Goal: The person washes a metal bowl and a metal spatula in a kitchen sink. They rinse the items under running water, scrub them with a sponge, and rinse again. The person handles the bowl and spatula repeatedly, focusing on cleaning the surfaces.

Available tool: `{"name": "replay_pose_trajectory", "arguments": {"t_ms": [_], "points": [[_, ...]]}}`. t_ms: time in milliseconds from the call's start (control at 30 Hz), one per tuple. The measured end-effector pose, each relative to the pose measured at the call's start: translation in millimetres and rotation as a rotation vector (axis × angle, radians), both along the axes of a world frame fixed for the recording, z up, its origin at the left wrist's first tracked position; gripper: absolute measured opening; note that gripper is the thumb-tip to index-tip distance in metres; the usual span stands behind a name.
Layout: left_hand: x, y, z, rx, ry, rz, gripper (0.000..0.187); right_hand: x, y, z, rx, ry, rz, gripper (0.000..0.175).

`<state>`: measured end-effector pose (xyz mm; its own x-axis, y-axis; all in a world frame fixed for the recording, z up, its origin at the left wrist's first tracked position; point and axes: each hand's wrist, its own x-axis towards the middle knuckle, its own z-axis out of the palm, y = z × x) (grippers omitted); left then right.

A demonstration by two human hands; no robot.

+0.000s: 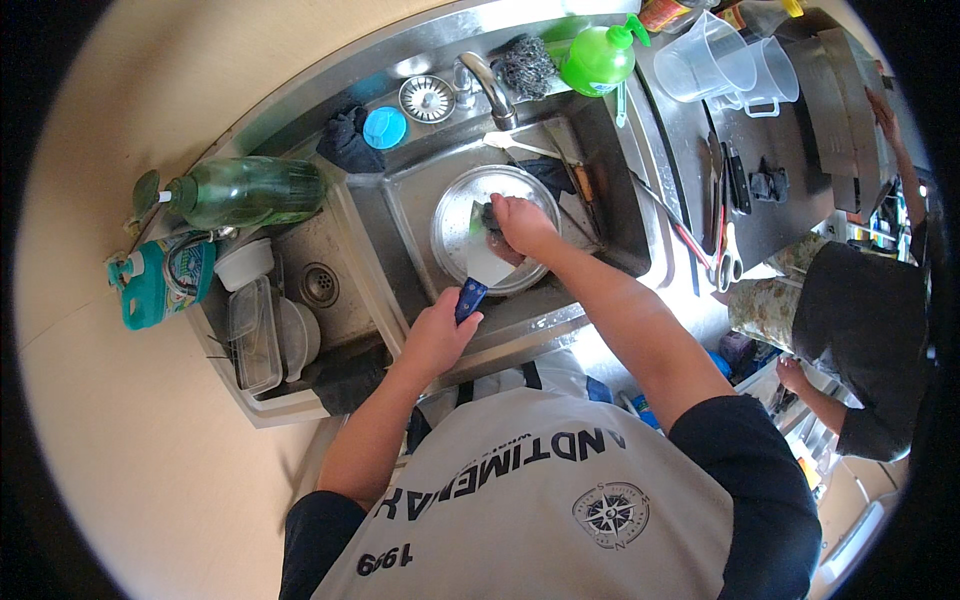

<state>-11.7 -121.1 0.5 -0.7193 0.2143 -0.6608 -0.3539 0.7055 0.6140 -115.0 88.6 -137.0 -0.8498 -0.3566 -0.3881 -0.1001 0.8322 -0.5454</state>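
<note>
My left hand (439, 337) grips the blue handle (471, 298) of a wide metal scraper (484, 259) at the front of the sink basin. The blade points away from me, above a round metal lid or pan (450, 217) in the basin. My right hand (526, 226) presses a dark scrubbing pad (489, 217) against the blade; the fingers hide most of the pad. Behind the pan lie a white spoon-like utensil (504, 141), a dark cloth (547, 174) and a wooden-handled tool (583, 184). The chrome faucet (491, 86) reaches over the basin's back.
A green pump bottle (598, 64) and steel wool (527, 67) stand behind the basin. Plastic containers (255, 337) fill the left basin's side, near a large green bottle (247, 191). Knives (739, 180), scissors (727, 262) and measuring jugs (705, 60) sit right. Another person (855, 337) stands there.
</note>
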Motion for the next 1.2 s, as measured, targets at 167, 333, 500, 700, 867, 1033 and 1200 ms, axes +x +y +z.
{"name": "replay_pose_trajectory", "arguments": {"t_ms": [167,333,500,700,867,1033,1200], "points": [[-0.9,-3.2,0.7,-0.038,0.026,-0.028,0.036,-17.5,1.7,-43.3,0.08,-0.136,-0.136,0.032],[-1.1,-18.2,1.6,-0.047,-0.044,-0.008,0.043,-20.2,14.9,-41.8,-0.508,-0.593,-0.771,0.048],[-2.2,-18.4,-2.8,0.074,-0.082,-0.035,0.044,12.7,-5.9,24.1,-0.394,-0.163,-0.222,0.057],[-2.3,-10.3,0.2,-0.045,-0.009,-0.128,0.035,0.6,-19.8,49.6,-0.156,-0.155,-0.168,0.058],[4.7,-1.5,-0.7,-0.138,0.051,-0.099,0.034,-9.0,-27.9,34.1,-0.112,-0.178,-0.32,0.062],[13.6,-1.3,-5.2,-0.098,0.149,0.035,0.037,-10.4,-19.2,34.4,-0.136,-0.179,-0.261,0.062],[16.2,-7.7,-8.2,-0.041,0.113,0.151,0.046,-3.7,-8.3,34.4,-0.068,-0.144,-0.151,0.054]]}}
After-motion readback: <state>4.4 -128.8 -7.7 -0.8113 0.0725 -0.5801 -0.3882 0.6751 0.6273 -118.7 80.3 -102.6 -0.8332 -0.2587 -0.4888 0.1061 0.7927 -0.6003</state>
